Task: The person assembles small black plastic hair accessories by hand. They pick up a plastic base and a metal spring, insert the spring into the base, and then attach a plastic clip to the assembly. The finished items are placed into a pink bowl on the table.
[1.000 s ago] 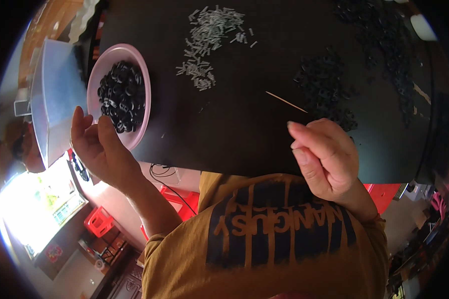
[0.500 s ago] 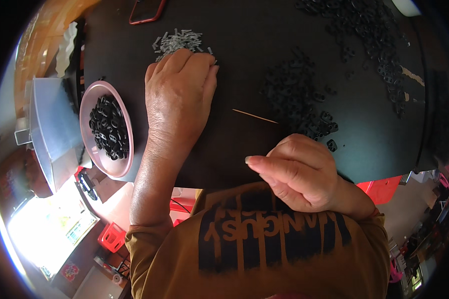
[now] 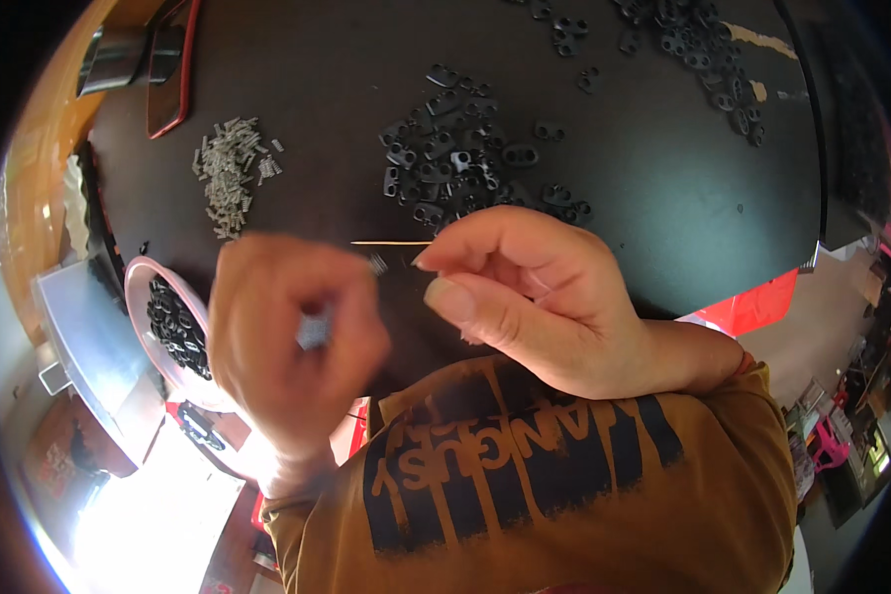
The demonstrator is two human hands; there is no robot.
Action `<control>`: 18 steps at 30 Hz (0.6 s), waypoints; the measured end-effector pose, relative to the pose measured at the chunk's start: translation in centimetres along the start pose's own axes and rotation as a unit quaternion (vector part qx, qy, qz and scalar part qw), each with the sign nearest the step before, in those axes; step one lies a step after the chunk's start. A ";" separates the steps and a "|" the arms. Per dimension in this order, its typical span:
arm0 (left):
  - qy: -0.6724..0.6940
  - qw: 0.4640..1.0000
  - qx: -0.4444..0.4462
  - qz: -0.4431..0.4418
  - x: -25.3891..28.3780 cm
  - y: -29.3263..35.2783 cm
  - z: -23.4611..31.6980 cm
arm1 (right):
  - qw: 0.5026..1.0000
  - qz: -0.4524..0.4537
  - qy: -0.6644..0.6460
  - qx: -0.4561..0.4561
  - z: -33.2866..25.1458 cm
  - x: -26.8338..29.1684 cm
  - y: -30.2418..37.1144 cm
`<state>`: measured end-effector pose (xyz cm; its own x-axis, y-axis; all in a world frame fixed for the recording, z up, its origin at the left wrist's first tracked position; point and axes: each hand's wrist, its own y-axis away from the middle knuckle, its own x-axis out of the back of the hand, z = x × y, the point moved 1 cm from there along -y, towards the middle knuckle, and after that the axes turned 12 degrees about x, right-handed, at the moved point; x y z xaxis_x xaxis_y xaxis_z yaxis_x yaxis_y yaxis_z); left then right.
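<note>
My left hand [image 3: 292, 322] is smeared by motion, its fingers curled round a grey patch that looks like a few small metal springs. It hangs near the table's front edge, beside the pink bowl. My right hand [image 3: 540, 302] has thumb and forefinger apart, with no object visible between them; the other fingers are bent. By its forefinger tip lies a thin wooden toothpick [image 3: 386, 243]. A single spring [image 3: 377, 263] shows between the hands. Farther off lie a heap of springs [image 3: 230, 173] and a pile of black two-hole cord-lock pieces [image 3: 445, 163].
The pink bowl [image 3: 141, 332] on the left holds many small black parts [image 3: 176, 327]. A phone with a red edge [image 3: 173, 79] lies at the far left. More black pieces [image 3: 698, 49] spread at the far right. A red stool [image 3: 757, 302] stands beyond the table's right front edge.
My left hand has left the spring heap and come back toward me. The right hand has opened its pinch and moved to the toothpick. The whole view has shifted.
</note>
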<state>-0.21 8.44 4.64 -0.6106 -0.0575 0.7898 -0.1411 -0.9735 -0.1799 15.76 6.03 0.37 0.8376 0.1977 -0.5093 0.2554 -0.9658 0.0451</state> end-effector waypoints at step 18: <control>0.012 0.988 -0.082 -0.131 -3.4 -4.7 2.7 | 0.983 -0.130 0.080 0.101 -1.1 1.7 0.5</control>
<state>4.65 12.65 4.36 -0.5534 0.1993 0.8087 -0.4208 -0.9048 -0.0649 17.87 6.09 0.51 0.8265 0.4503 -0.3378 0.3831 -0.8896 -0.2487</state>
